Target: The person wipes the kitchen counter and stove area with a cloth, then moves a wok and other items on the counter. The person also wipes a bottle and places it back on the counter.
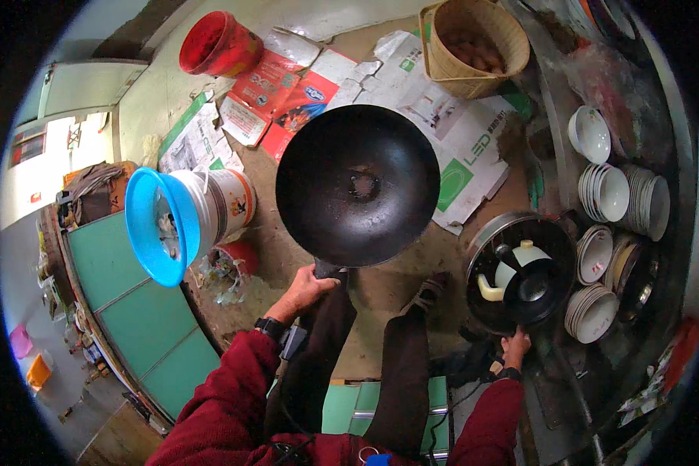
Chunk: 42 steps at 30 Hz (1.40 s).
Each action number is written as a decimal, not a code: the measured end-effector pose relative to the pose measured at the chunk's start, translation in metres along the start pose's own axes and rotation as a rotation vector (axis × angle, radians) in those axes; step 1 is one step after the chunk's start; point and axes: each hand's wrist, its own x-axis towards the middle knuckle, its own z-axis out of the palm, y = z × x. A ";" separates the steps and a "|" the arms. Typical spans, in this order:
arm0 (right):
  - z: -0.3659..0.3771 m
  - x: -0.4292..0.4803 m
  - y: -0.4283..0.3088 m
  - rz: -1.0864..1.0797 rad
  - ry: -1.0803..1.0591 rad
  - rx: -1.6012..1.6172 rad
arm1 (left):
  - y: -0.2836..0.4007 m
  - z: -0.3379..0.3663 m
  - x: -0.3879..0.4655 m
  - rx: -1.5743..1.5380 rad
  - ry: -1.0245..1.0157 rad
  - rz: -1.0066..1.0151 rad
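Observation:
My left hand [304, 292] is closed around the handle of a large black wok [358, 186], whose dark inside faces up at the middle of the view. Its centre shows a worn, brownish spot. At the lower right my right hand [515, 348] grips the handle end of a small black pan [533, 291]. That pan lies over or in a big round pot [482, 244]. Beside it in the pot are a white lidded pot with cream handles [521, 263] and a black ladle or spoon [508, 256].
Stacks of white bowls [611, 192] stand on the right. A blue basin [192, 233] rests on a white bucket [230, 201] at left, near a red bin [242, 256]. Flattened cardboard [419, 116], a red bucket [247, 52] and a woven basket [515, 46] lie beyond.

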 end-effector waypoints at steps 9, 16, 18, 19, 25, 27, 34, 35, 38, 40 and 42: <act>-0.067 -0.052 0.014 -0.008 -0.346 0.323 | 0.002 -0.039 -0.022 -0.033 -0.112 0.018; -0.035 -0.177 -0.038 0.136 -0.309 -0.216 | 0.015 -0.086 -0.093 -0.116 -0.167 0.086; 0.006 -0.244 -0.077 -0.107 -0.351 -0.564 | 0.021 -0.107 -0.118 -0.114 -0.151 0.076; 0.026 -0.275 -0.101 -0.171 -0.377 -0.590 | 0.022 -0.118 -0.133 -0.118 -0.154 0.106; 0.108 -0.380 -0.217 -0.624 -0.719 -0.654 | 0.007 -0.184 -0.238 -0.309 -0.053 0.295; 0.138 -0.376 -0.253 -1.141 -0.881 -0.742 | -0.002 -0.206 -0.278 -0.013 0.069 0.232; 0.241 -0.314 -0.364 -0.934 -1.002 -1.000 | -0.062 -0.201 -0.376 -0.313 0.348 0.426; 0.258 -0.319 -0.373 -0.771 -1.152 -0.898 | -0.072 -0.191 -0.388 -0.354 0.425 0.441; 0.325 -0.365 -0.390 -0.715 -1.346 -0.972 | -0.090 -0.179 -0.424 -0.486 0.585 0.414; 0.368 -0.411 -0.383 -0.522 -1.426 -0.992 | -0.112 -0.168 -0.457 -0.533 0.781 0.413; 0.397 -0.468 -0.373 -0.587 -1.447 -1.150 | -0.135 -0.166 -0.486 -0.793 0.755 0.405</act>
